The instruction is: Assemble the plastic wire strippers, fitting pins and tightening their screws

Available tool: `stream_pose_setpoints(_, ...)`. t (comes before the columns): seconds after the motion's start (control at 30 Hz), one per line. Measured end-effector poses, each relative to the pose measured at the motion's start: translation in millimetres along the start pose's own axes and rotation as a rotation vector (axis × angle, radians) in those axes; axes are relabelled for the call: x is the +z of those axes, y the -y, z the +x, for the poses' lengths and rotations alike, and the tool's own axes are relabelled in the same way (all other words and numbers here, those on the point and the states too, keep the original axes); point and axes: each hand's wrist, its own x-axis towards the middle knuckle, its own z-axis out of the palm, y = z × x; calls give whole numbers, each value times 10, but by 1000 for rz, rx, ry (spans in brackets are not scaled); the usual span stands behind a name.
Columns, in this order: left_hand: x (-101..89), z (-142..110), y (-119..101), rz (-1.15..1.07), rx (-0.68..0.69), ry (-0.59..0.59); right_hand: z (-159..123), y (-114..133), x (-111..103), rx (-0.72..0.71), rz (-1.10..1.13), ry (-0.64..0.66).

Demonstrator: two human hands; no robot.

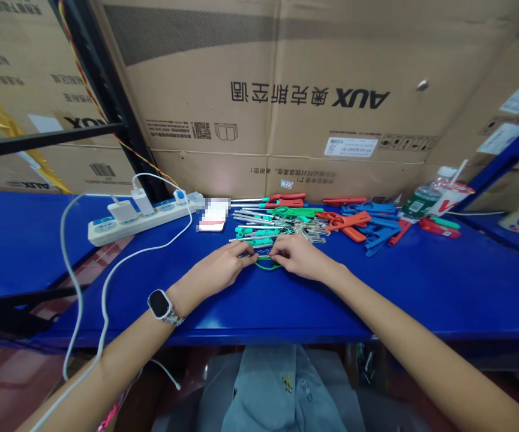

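Observation:
Close to the middle of the blue table, my left hand (230, 262) is closed with its fingertips on a green lighter casing (268, 266), whose curved edge shows between the hands. My right hand (302, 257) pinches at the casing's other end; what lies in its fingertips is too small to make out. Thin wires show between the two hands. Just beyond them lies a pile of metal lighter tubes with turquoise parts (259, 231), and clear lighter pieces (306, 228) beside it. Green casings (297, 212) and red casings (288, 199) rest behind.
Orange casings (347, 223) and blue casings (380, 225) lie to the right, near a bottle (421, 201) and a cup (450, 195). A power strip (151, 220) with chargers and a white cable (106, 282) occupies the left. A large cardboard box (277, 138) stands behind the table.

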Motion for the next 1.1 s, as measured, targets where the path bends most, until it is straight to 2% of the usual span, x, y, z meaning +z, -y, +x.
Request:
stream_pose_setpoints(0.13, -13, -7, -5, 40, 11, -3, 9, -2, -15, -32, -20, 28)
stream_pose_setpoints(0.37, 11, 12, -2, 33, 17, -37, 75, -21, -5, 44, -13, 9)
stream_pose_setpoints(0.9, -5, 5, -20, 53, 6, -22, 89, -53, -20, -6, -9, 50)
stream_pose_setpoints(0.97, -12, 5, -30, 70, 8, -20, 83, -76, 1, 28, 49, 39)
stream_pose_setpoints(1.1, -38, 21, -69, 83, -5, -3, 79, -149, 68, 122, 322, 77)
